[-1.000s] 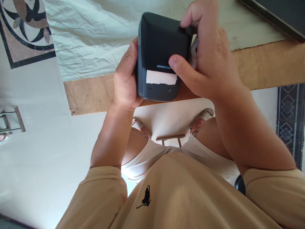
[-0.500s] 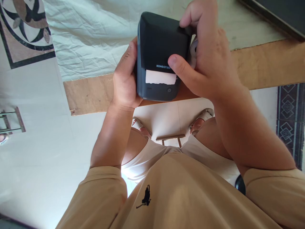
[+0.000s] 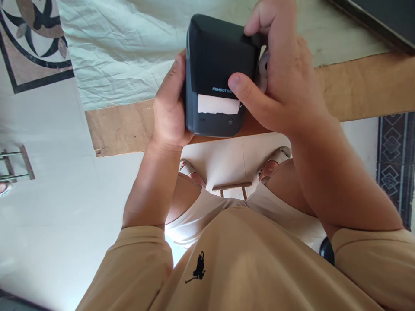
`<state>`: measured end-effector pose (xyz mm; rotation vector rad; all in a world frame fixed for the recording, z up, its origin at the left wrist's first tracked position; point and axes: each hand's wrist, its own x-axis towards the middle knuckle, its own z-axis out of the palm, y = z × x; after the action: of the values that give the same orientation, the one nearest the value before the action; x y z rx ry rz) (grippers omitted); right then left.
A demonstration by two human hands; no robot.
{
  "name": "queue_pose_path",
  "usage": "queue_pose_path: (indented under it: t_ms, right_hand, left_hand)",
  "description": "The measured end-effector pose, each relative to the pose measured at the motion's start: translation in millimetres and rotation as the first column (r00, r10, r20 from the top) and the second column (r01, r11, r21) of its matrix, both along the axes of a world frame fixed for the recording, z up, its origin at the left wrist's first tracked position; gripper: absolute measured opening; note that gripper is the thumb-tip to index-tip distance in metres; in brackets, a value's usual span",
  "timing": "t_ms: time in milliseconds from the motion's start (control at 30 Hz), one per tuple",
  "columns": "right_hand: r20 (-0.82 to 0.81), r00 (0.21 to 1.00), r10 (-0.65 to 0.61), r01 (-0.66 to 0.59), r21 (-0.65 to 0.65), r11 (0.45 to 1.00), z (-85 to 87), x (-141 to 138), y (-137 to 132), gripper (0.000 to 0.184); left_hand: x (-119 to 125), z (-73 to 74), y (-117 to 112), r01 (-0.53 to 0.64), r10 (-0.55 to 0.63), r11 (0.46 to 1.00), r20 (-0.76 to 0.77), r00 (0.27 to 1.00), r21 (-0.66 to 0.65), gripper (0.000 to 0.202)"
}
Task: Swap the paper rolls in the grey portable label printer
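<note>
A dark label printer (image 3: 220,56) marked NIIMBOT is held over the table's near edge. White label paper (image 3: 218,104) with a ragged end sticks out of its front slot, above a round power button (image 3: 230,122). My left hand (image 3: 170,103) wraps round the printer's left side, thumb along the edge. With thumb on the lid's front and a finger at its far right corner, my right hand (image 3: 282,82) grips the other side. Part of a white paper roll (image 3: 263,67) shows between printer and right palm; whether it is inside the printer, I cannot tell.
A pale green cloth (image 3: 119,52) covers the table, leaving a bare wooden edge (image 3: 123,129). At the far right lies a dark flat object (image 3: 379,19). A small stool (image 3: 16,166) stands on the floor at left. My legs are under the table edge.
</note>
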<state>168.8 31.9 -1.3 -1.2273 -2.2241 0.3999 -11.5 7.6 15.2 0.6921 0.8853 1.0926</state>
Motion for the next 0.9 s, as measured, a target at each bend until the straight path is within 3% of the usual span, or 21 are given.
queue_pose_path:
  t_ms: [367,533,667,900]
  right_hand:
    - [-0.003,0.999,0.032,-0.032,0.060,0.998,-5.3,0.8,3.6,0.065]
    - [-0.010,0.999,0.031,-0.030,0.048,0.998,-4.6,2.7,3.9,0.063]
    - [-0.008,0.999,0.042,-0.041,0.051,0.998,-4.3,2.1,3.3,0.070]
    - [0.035,0.999,-0.007,0.009,-0.044,0.999,3.4,-1.2,0.2,0.068]
  left_hand:
    - [0.7,4.2,1.2,-0.070,0.070,0.997,-0.009,0.998,-0.014,0.036]
    - [-2.3,0.3,1.1,-0.031,0.033,0.999,-0.083,0.996,0.029,0.034]
    - [2.8,4.7,-1.0,-0.108,0.110,0.994,-0.079,0.991,0.031,0.035]
    - [4.9,7.0,-1.2,-0.141,0.143,0.990,-0.091,0.986,0.030,0.038]
